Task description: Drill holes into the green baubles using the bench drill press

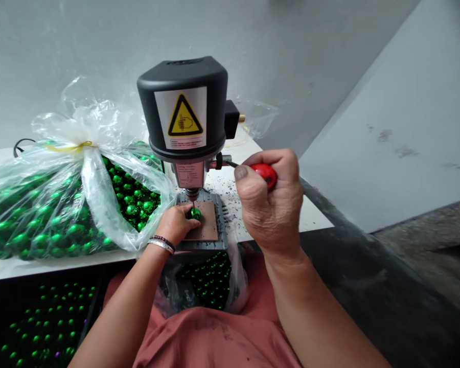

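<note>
My left hand (175, 223) pinches a shiny green ball (195, 213) between thumb and fingers, under the bit of a small drill press (184, 107). The ball rests on a brown board (209, 225) that lies on the grey metal base (221, 240). The thin bit comes down to the top of the ball; whether it has entered cannot be made out. To the right of the machine, my right hand (274, 204) is closed around the red knob (264, 175) of the feed lever.
A large clear plastic bag (95, 174) full of green balls, tied with yellow string, lies open at left. Another bag of balls (207, 281) sits below the table edge. More balls (42, 322) fill a dark container at lower left. Dark shavings litter the white table (310, 217).
</note>
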The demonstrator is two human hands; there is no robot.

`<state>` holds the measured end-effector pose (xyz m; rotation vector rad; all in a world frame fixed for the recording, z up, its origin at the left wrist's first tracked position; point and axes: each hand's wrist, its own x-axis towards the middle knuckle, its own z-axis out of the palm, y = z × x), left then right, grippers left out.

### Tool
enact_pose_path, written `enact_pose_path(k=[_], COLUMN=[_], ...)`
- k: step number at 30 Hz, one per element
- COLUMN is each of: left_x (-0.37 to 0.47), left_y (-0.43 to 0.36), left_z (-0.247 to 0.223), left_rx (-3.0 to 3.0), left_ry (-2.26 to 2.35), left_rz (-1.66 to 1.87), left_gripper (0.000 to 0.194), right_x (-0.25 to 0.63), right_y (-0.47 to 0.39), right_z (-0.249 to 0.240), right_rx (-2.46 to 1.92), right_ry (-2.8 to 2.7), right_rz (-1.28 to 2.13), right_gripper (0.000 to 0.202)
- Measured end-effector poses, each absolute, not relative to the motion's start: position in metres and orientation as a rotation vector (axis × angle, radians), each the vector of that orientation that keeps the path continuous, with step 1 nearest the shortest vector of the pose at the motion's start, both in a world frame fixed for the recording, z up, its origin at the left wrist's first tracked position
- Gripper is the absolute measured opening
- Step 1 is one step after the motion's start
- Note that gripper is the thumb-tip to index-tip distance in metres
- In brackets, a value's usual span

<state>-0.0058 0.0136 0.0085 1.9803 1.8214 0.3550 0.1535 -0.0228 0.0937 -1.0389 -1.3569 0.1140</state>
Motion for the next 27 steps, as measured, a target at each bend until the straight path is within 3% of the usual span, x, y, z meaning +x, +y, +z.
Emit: enact_pose_path(k=[13,27], left_x=[-0.0054,-0.011], left_y=[0.0072,0.007], left_z=[0.0059,0.0128], left_rx=[2.11,2.077], left_ry=[1.833,1.756], left_rz=[0.295,0.313], left_gripper=[0.045,0.029], right_x=[0.1519,0.1522], right_y=[-0.0256,-0.0272], right_z=[0.0919,0.0928], right_rx=[-1.098,-1.116], right_ry=[-1.37,-1.368], right_rz=[0.045,0.044], right_gripper=[0.007,0.007])
